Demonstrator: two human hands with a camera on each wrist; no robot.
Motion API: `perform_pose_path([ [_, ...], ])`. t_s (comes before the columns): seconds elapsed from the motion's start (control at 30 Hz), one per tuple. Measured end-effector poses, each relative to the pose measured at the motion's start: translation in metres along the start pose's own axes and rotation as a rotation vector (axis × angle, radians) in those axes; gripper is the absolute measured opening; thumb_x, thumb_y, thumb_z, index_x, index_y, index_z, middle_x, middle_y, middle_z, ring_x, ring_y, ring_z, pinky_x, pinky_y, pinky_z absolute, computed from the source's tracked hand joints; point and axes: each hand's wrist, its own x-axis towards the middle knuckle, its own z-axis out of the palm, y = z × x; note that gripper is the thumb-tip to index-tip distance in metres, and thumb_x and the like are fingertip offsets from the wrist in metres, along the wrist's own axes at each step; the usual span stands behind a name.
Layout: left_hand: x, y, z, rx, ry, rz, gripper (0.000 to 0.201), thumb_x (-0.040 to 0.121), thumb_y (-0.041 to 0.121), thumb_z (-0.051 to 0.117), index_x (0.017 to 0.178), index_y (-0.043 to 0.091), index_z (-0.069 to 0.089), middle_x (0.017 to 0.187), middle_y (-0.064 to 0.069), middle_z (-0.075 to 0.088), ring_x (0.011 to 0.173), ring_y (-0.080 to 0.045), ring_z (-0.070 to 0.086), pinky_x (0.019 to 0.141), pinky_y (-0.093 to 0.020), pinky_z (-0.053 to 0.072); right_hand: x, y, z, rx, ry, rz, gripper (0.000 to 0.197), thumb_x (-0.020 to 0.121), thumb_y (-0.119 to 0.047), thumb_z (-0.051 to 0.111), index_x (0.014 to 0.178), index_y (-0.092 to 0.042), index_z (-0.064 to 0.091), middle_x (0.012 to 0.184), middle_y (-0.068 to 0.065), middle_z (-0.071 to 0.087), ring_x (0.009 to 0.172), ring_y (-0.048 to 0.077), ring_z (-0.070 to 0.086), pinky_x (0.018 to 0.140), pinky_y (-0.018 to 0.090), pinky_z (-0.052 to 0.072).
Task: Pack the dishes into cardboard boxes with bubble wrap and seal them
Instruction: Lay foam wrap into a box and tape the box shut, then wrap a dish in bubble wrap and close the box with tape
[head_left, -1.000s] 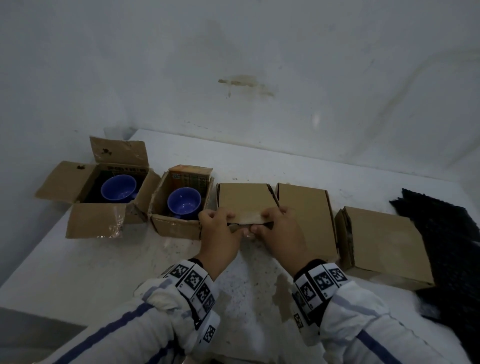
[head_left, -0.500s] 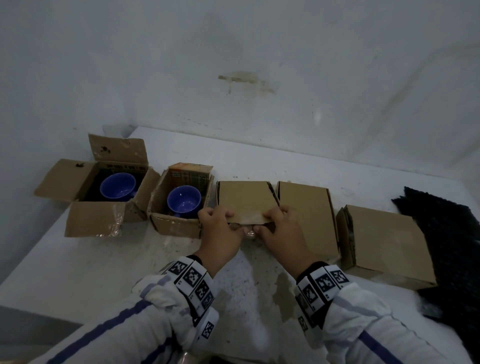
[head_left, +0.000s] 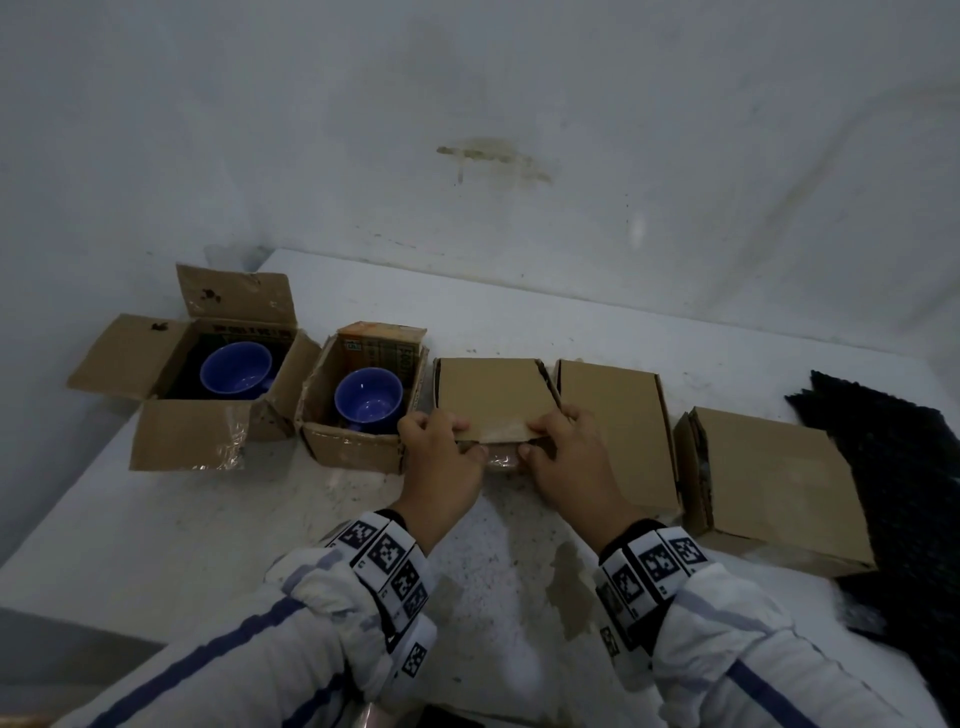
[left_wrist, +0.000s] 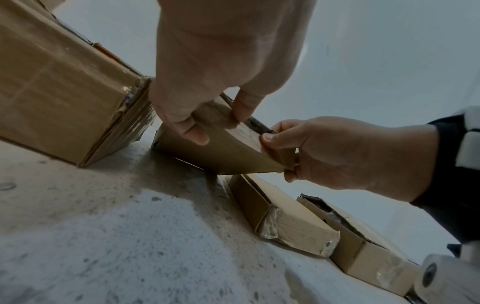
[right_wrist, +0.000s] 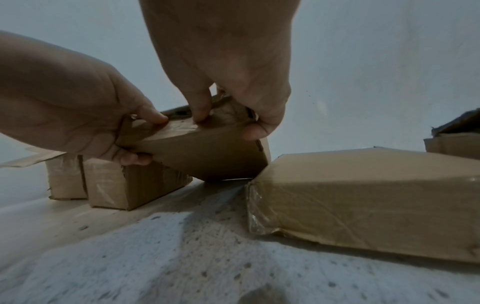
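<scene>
Pinched the middle box (head_left: 488, 397) at its near flap with both hands (head_left: 441, 462) (head_left: 569, 462), head view. Counted two boxes left of it open with blue cups (head_left: 236, 370) inside, two on the right (head_left: 618, 431) closed.

Left wrist: thumb and fingers (left_wrist: 197, 135) clamped on the flap.

Right wrist: same pinch, near edge tipped up. Guessed roughly halfway, sealing left.

Cardboard boxes on the table: five. Two stand open (head_left: 208, 384) (head_left: 363, 410), three are closed (head_left: 488, 400) (head_left: 618, 436) (head_left: 774, 483). Blue cups: two (head_left: 236, 369) (head_left: 368, 399), one per open box. Hands: two (head_left: 441, 467) (head_left: 571, 467).
</scene>
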Motion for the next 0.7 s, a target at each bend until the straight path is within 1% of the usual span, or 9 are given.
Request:
perform_pose_path([
  [0.07,0.0,0.0,0.0,0.014,-0.005,0.002,0.028,0.086,0.013,0.063,0.106,0.019,0.045,0.124,-0.005,0.022,0.103,-0.014,0.033,0.099,-0.026,0.038,-0.001,0.0,-0.002,0.004,-0.02,0.008,0.032,0.083,-0.022,0.064,0.113,-0.013,0.059,0.135,0.014,0.036,0.132,0.029,0.032,0.106,0.034,0.035],
  [0.13,-0.001,-0.001,0.002,0.007,-0.015,0.007,0.027,0.087,0.013,0.062,0.106,0.017,0.045,0.126,-0.006,0.022,0.104,-0.014,0.031,0.101,-0.027,0.039,-0.002,-0.001,-0.002,-0.009,-0.047,0.029,0.039,0.079,-0.031,0.067,0.112,-0.016,0.056,0.135,0.012,0.034,0.131,0.027,0.03,0.104,0.036,0.036],
  [0.2,-0.002,-0.002,0.004,0.009,-0.008,0.033,0.027,0.088,0.013,0.061,0.112,0.012,0.048,0.127,-0.007,0.021,0.105,-0.012,0.029,0.1,-0.021,0.035,-0.003,-0.004,-0.002,-0.046,-0.04,0.032,0.046,0.075,-0.041,0.07,0.11,-0.016,0.053,0.134,0.01,0.034,0.128,0.027,0.031,0.101,0.036,0.038],
  [0.23,-0.003,-0.003,0.005,0.015,0.004,0.055,0.028,0.089,0.013,0.06,0.114,0.009,0.049,0.127,-0.008,0.021,0.105,-0.011,0.028,0.097,-0.017,0.031,-0.003,-0.004,-0.001,-0.056,-0.029,0.031,0.047,0.075,-0.042,0.071,0.109,-0.016,0.053,0.133,0.01,0.034,0.126,0.027,0.032,0.1,0.034,0.037],
  [0.33,-0.005,-0.003,0.005,-0.002,0.039,0.098,0.025,0.092,0.01,0.054,0.117,0.005,0.049,0.127,-0.008,0.021,0.106,-0.012,0.03,0.09,-0.009,0.023,-0.002,-0.006,-0.002,-0.012,-0.015,0.036,0.036,0.08,-0.032,0.069,0.109,-0.014,0.056,0.135,0.011,0.035,0.127,0.026,0.035,0.099,0.03,0.036],
  [0.43,-0.005,-0.005,0.003,0.009,0.019,0.113,0.024,0.095,0.009,0.048,0.119,0.005,0.048,0.132,-0.01,0.021,0.103,-0.009,0.027,0.086,-0.005,0.019,-0.003,-0.003,-0.003,0.03,-0.05,0.048,0.03,0.083,-0.021,0.064,0.112,-0.013,0.057,0.138,0.012,0.032,0.127,0.028,0.038,0.105,0.035,0.039],
  [0.5,-0.009,-0.008,0.002,0.049,-0.006,0.127,0.026,0.097,0.01,0.044,0.122,0.007,0.047,0.134,-0.01,0.019,0.101,-0.008,0.028,0.084,-0.006,0.021,-0.005,-0.002,-0.003,0.003,-0.086,0.05,0.034,0.081,-0.014,0.062,0.115,-0.012,0.056,0.138,0.012,0.03,0.127,0.029,0.037,0.105,0.034,0.039],
  [0.6,-0.014,-0.012,-0.001,0.13,-0.041,0.138,0.029,0.098,0.014,0.044,0.127,0.011,0.045,0.137,-0.008,0.018,0.1,-0.01,0.032,0.086,-0.013,0.029,-0.01,-0.003,-0.003,-0.038,-0.094,0.032,0.04,0.079,-0.008,0.06,0.119,-0.011,0.054,0.14,0.013,0.028,0.126,0.029,0.038,0.103,0.03,0.039],
  [0.7,-0.016,-0.017,-0.004,0.183,-0.099,0.135,0.038,0.095,0.009,0.045,0.133,0.013,0.04,0.141,-0.009,0.014,0.108,-0.015,0.038,0.091,-0.017,0.031,-0.014,-0.006,0.002,-0.092,-0.104,0.004,0.039,0.084,-0.005,0.057,0.122,-0.01,0.052,0.138,0.014,0.029,0.12,0.03,0.043,0.097,0.029,0.041],
])
